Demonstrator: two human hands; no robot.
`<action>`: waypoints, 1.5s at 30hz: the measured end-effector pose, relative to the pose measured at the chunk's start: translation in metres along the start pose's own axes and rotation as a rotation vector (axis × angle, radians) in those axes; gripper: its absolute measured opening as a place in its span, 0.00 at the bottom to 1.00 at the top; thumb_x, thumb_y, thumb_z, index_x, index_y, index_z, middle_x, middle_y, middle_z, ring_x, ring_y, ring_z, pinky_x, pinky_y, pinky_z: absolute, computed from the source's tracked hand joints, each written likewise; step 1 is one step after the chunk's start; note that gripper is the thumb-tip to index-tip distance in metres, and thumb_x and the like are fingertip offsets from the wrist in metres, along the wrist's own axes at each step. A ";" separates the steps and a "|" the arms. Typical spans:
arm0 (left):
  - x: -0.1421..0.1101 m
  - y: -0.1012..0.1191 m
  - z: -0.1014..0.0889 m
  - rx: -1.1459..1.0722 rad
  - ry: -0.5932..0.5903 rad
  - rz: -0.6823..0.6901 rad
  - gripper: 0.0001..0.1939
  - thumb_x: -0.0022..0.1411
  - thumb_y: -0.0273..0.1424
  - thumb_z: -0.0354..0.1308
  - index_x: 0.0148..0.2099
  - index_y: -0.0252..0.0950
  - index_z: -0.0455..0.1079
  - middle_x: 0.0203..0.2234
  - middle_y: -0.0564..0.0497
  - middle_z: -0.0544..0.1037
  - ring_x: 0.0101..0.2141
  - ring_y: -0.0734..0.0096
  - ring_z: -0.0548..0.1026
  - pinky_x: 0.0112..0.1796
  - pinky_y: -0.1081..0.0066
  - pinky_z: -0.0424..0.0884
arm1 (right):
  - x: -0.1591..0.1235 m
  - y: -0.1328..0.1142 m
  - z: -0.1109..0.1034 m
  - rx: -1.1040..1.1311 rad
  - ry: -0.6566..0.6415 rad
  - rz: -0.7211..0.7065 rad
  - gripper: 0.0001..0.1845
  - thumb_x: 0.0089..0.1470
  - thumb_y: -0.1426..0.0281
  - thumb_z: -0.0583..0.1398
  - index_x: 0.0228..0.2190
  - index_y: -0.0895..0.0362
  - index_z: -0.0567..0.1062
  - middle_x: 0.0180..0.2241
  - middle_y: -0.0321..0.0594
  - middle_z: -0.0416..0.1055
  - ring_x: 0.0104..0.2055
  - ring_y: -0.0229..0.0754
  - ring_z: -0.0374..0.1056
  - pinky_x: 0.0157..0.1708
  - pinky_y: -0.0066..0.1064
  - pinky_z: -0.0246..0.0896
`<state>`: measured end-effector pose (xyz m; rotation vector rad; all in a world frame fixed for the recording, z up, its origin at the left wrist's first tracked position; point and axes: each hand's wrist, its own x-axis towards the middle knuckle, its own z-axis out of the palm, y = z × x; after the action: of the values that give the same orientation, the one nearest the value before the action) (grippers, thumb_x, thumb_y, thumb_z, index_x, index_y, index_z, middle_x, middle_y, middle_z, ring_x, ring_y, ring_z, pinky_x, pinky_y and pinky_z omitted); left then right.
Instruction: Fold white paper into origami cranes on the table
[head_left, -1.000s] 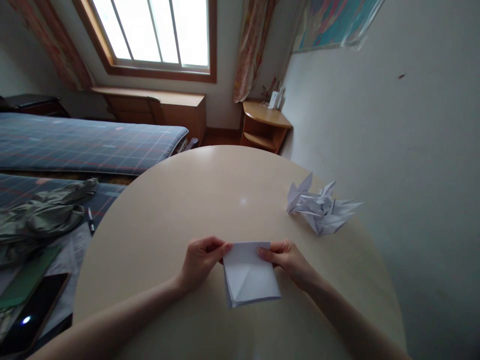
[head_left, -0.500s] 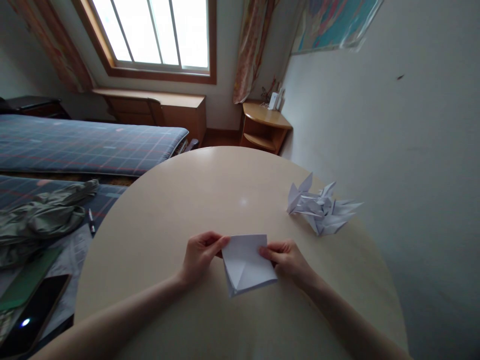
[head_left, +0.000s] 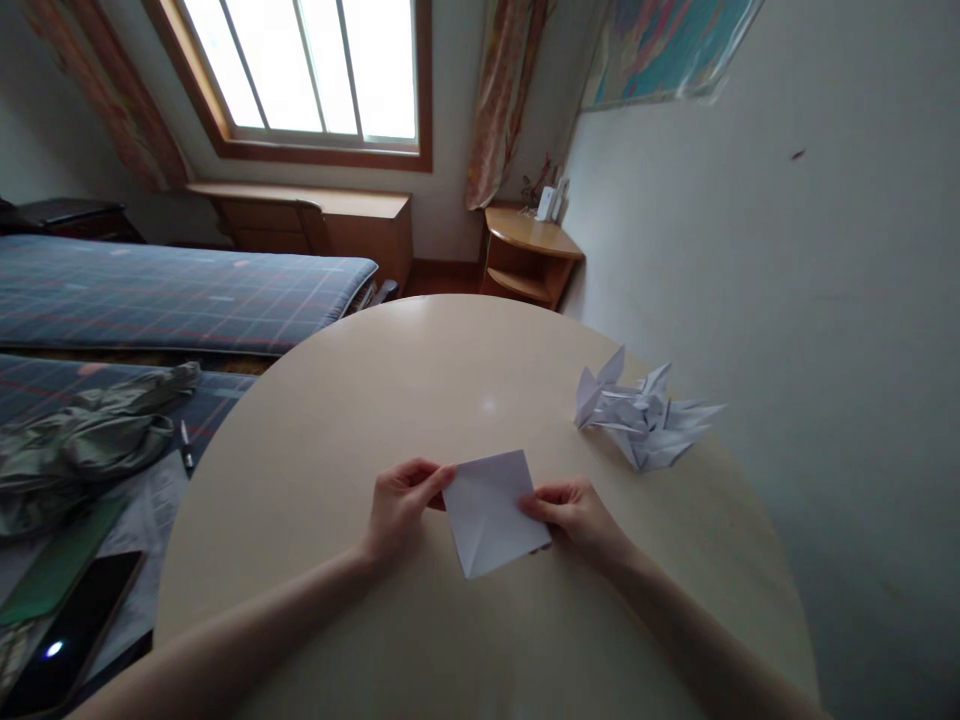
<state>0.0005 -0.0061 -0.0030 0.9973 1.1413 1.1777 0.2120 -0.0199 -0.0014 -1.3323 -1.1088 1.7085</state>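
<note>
A folded square of white paper [head_left: 491, 515] is held between my two hands above the near part of the round table. A diagonal crease shows near its lower corner. My left hand [head_left: 405, 510] pinches the upper left corner, thumb on top. On the opposite edge, my right hand [head_left: 574, 515] grips the paper with the thumb over its face and the other fingers mostly hidden beneath. Farther off to the right, a cluster of folded white paper figures [head_left: 641, 410] lies on the table, apart from both hands.
The pale round table [head_left: 337, 400] stands against the white wall at right. On the left are plaid mattresses [head_left: 172, 290], a crumpled grey-green cloth [head_left: 97, 435], a pen [head_left: 186, 445], a green folder [head_left: 64, 560] and a dark phone [head_left: 75, 630] with a bright reflection.
The paper has turned anticlockwise and its near edge has lifted away from me, so its lower layers are less visible. Both hands keep their hold on it.
</note>
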 end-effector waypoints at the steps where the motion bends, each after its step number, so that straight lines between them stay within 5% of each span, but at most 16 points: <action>1: 0.000 0.000 0.000 0.000 0.001 -0.001 0.14 0.46 0.39 0.66 0.26 0.31 0.74 0.18 0.51 0.77 0.21 0.74 0.74 0.23 0.77 0.73 | 0.001 0.002 0.000 -0.011 0.002 -0.007 0.20 0.35 0.55 0.67 0.16 0.62 0.76 0.12 0.36 0.68 0.13 0.33 0.61 0.14 0.24 0.51; 9: 0.003 -0.001 -0.002 -0.057 0.079 -0.006 0.15 0.44 0.40 0.67 0.25 0.31 0.74 0.19 0.52 0.77 0.21 0.74 0.74 0.23 0.77 0.73 | -0.003 -0.007 0.001 -0.029 -0.018 0.000 0.22 0.37 0.52 0.66 0.20 0.61 0.74 0.15 0.38 0.70 0.15 0.35 0.64 0.16 0.25 0.58; 15: 0.002 -0.001 0.000 -0.089 0.065 -0.016 0.15 0.44 0.39 0.68 0.25 0.31 0.74 0.19 0.52 0.77 0.21 0.74 0.75 0.24 0.76 0.74 | 0.005 0.004 -0.002 -0.090 0.112 -0.089 0.23 0.36 0.52 0.66 0.18 0.61 0.75 0.09 0.30 0.59 0.12 0.28 0.47 0.13 0.23 0.37; 20: 0.004 -0.001 -0.001 -0.115 0.082 -0.013 0.16 0.43 0.40 0.68 0.26 0.30 0.73 0.20 0.51 0.77 0.22 0.73 0.75 0.25 0.75 0.74 | 0.007 0.010 -0.001 -0.038 0.105 -0.132 0.22 0.40 0.51 0.64 0.21 0.59 0.73 0.13 0.30 0.60 0.15 0.29 0.49 0.14 0.23 0.37; 29: 0.003 -0.002 -0.002 -0.114 0.046 -0.011 0.16 0.46 0.40 0.66 0.25 0.30 0.72 0.19 0.52 0.76 0.22 0.73 0.75 0.26 0.75 0.74 | 0.006 0.001 -0.005 0.001 0.147 -0.105 0.20 0.33 0.56 0.68 0.24 0.61 0.79 0.10 0.32 0.62 0.11 0.27 0.43 0.12 0.25 0.29; 37: 0.008 -0.002 -0.008 -0.083 -0.103 -0.041 0.17 0.49 0.41 0.62 0.30 0.29 0.73 0.21 0.51 0.75 0.21 0.71 0.74 0.25 0.72 0.74 | 0.008 0.006 -0.010 -0.023 0.174 -0.367 0.24 0.46 0.60 0.63 0.45 0.56 0.76 0.21 0.35 0.68 0.22 0.34 0.59 0.21 0.26 0.55; 45: 0.007 0.002 -0.006 -0.104 -0.125 -0.084 0.33 0.51 0.40 0.60 0.56 0.29 0.65 0.26 0.51 0.75 0.24 0.71 0.74 0.26 0.70 0.75 | 0.002 0.005 -0.009 -0.145 0.112 -0.364 0.33 0.43 0.60 0.66 0.52 0.54 0.69 0.30 0.38 0.72 0.33 0.41 0.67 0.34 0.31 0.64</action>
<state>-0.0055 0.0010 -0.0031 0.9216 1.0032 1.0817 0.2202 -0.0177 -0.0076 -1.2074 -1.3364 1.2956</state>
